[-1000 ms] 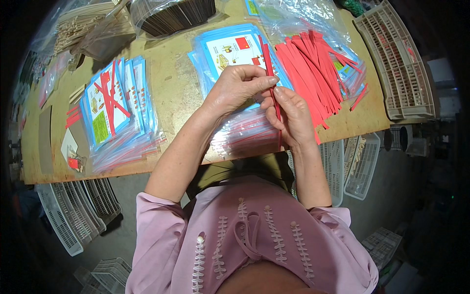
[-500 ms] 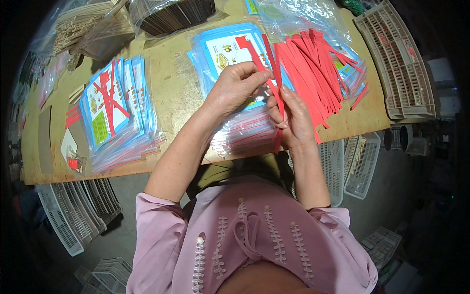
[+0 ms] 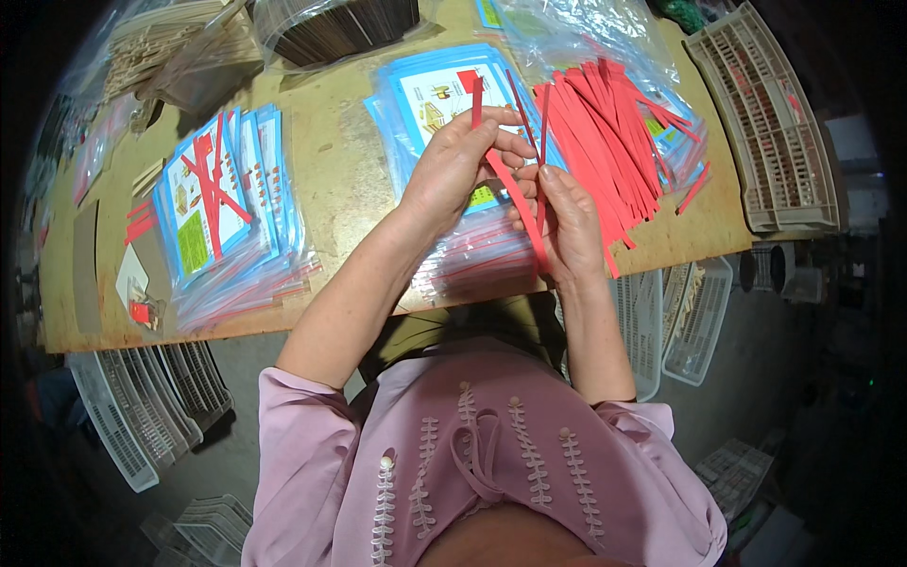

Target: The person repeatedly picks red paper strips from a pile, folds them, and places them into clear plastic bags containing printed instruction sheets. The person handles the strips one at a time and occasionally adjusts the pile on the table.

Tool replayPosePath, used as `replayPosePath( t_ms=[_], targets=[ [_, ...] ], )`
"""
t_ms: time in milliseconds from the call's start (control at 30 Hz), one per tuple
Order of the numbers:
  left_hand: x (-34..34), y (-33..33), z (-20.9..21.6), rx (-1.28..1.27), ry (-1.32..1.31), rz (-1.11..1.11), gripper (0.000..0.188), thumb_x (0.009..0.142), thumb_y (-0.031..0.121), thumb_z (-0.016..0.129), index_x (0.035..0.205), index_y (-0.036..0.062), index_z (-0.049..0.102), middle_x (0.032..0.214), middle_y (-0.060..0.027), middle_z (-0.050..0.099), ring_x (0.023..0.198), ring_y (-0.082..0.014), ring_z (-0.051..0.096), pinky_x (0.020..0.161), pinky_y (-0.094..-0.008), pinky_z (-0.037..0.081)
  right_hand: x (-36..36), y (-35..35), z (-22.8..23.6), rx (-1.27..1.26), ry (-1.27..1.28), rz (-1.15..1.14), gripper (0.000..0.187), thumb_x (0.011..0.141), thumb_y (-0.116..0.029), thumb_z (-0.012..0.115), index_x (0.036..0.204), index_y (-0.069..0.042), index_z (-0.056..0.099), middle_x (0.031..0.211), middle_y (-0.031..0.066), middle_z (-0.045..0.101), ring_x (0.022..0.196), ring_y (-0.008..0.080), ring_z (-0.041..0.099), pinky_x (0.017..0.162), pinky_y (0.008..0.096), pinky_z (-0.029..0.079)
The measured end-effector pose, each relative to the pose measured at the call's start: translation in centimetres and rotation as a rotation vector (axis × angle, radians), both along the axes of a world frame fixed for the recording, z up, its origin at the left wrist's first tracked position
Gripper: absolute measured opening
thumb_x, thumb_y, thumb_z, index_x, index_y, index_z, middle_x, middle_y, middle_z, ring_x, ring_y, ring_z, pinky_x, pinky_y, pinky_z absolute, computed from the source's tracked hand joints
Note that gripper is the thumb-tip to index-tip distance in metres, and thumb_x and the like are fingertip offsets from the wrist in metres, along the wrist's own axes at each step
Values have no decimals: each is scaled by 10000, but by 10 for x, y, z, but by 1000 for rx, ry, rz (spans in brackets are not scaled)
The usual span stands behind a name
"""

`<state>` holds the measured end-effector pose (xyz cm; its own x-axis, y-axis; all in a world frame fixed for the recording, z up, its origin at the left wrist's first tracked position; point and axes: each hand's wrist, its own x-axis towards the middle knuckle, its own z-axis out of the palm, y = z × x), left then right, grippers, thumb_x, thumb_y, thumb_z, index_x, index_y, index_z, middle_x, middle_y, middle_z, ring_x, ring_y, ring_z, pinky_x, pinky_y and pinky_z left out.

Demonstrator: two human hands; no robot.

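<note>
My left hand (image 3: 458, 165) pinches a flat red strip (image 3: 511, 188) between thumb and fingers. The strip runs from above my left thumb down toward my right palm. My right hand (image 3: 564, 219) is closed on further thin red strips (image 3: 543, 123), seen nearly edge-on and standing up between the two hands. Beneath my hands lies a stack of blue-bordered printed cards in clear zip bags (image 3: 413, 96). To the right, close to my right hand, spreads a large pile of loose red strips (image 3: 597, 142). The exact number of held strips cannot be made out.
At left, more bagged cards (image 3: 194, 203) carry crossed red strips on top. Thin wooden sticks (image 3: 156, 47) and a bagged block of dark sheets (image 3: 333, 30) sit at the back. A cream plastic crate (image 3: 770, 123) stands at the right edge; white baskets (image 3: 113, 416) are below the table.
My left hand has drawn one red strip leftward, apart from those in my right hand. The strips, bunched together before, are now spread out.
</note>
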<state>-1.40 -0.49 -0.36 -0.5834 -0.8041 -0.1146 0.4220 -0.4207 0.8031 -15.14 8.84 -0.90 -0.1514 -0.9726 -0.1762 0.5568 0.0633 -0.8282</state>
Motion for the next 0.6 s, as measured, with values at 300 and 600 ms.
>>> replayPosePath(
  t_ms=[300, 600],
  targets=[
    [6, 0, 1, 126, 120, -15, 246, 997, 186, 467, 1124, 24, 603, 680, 43, 458, 516, -40, 334, 477, -199, 306, 1, 0, 2, -10, 42, -53, 229, 1017, -194, 520, 1036, 13, 617, 846, 88, 661, 633, 111, 634, 536, 202, 512],
    [2, 8, 10, 9, -90, -63, 289, 878, 198, 736, 1100, 37, 643, 707, 57, 532, 524, -11, 379, 465, -168, 284, 1, 1, 0, -37, 45, 2, 205, 995, -185, 571, 1034, 9, 623, 789, 52, 636, 573, 75, 577, 483, 180, 440]
  ],
)
